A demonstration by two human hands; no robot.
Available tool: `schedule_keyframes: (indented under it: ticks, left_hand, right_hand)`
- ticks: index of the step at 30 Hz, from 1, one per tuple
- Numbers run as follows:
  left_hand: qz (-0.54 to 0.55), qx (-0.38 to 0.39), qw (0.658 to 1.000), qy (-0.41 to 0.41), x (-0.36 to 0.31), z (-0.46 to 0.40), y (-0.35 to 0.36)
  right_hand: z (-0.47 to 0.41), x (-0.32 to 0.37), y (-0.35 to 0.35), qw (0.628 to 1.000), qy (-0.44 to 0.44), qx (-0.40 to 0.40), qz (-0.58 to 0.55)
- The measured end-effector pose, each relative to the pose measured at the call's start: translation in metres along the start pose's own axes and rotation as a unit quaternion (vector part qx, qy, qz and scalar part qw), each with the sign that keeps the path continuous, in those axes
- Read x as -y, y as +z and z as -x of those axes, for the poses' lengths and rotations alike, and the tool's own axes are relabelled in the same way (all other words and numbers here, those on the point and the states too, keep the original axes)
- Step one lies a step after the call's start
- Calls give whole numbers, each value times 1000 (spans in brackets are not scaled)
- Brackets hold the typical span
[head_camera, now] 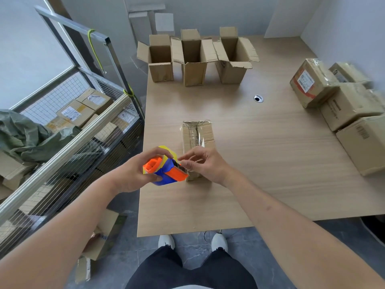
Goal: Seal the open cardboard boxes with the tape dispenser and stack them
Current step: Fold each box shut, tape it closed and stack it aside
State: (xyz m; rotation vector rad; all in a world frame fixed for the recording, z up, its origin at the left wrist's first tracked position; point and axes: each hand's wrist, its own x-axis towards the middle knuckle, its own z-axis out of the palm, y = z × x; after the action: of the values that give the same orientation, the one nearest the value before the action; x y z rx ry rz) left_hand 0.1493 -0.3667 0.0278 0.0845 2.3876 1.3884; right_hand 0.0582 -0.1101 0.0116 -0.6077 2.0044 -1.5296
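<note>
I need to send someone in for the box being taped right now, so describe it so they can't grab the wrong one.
Start at the wooden table and go to its near left edge, in front of the person. The taped cardboard box lies there alone, just beyond the blue-and-orange tape dispenser. Unlike the three open boxes at the far edge, its flaps are closed under clear tape.

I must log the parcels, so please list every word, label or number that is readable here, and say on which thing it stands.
No text can be read.
White label on the taped box at the right: too blurred.
Dark print on the stacked boxes below it: too blurred.
Print on the box by the hands: too small.
Labels on the cart boxes: too small.
</note>
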Motion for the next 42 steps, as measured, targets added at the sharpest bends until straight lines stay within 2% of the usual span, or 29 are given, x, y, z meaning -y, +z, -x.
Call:
schedule_keyframes:
  ticks: [5,9,17,20,23,26,34,42]
  left_hand:
    - [-15,6,1000,18,-10,0,5]
    - [-19,10,1000,10,-16,2,11]
    - [-16,38,999,-10,-31,4,17]
    - [-17,47,999,-11,-35,2,18]
    - [-24,59,998,-16,-37,0,20]
    - [-35,62,997,-26,-36,-3,25]
    - [-145,51,988,0,-35,-12,49]
    - [-212,101,970,-61,-21,-16,17]
  right_hand:
    - [1,-3,-3,998,18,33,-53]
    - [5,-7,-4,996,43,23,-71]
    - [18,3,-13,974,154,60,-157]
    - [20,1,-14,979,141,56,-137]
    - [22,-8,-13,992,96,14,-86]
    - [25,-16,-15,991,84,-25,-99]
    - [38,-35,-14,976,98,-154,-117]
    - [43,-48,-30,958,148,-224,-103]
